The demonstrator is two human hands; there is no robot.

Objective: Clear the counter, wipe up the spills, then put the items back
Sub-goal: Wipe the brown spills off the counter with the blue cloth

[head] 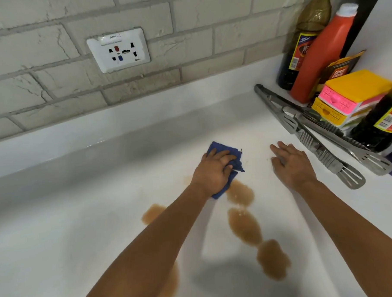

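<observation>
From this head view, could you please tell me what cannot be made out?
- Brown spill: the left forearm covers part of it; the bottom edge cuts off the rest.
- Dark bottle: cropped by the right edge.
- Socket plate lettering: too small.
- Counter beneath the blue cloth: hidden.

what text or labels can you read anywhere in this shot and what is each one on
"BPP-1": top of the white wall socket plate; the small print beneath it is blurred.
Dark sauce bottle: label too blurred to read.
Brown packet: orange wording too blurred to read.
Near dark bottle: barcode only, unreadable.
Red sauce bottle: no text visible.
</observation>
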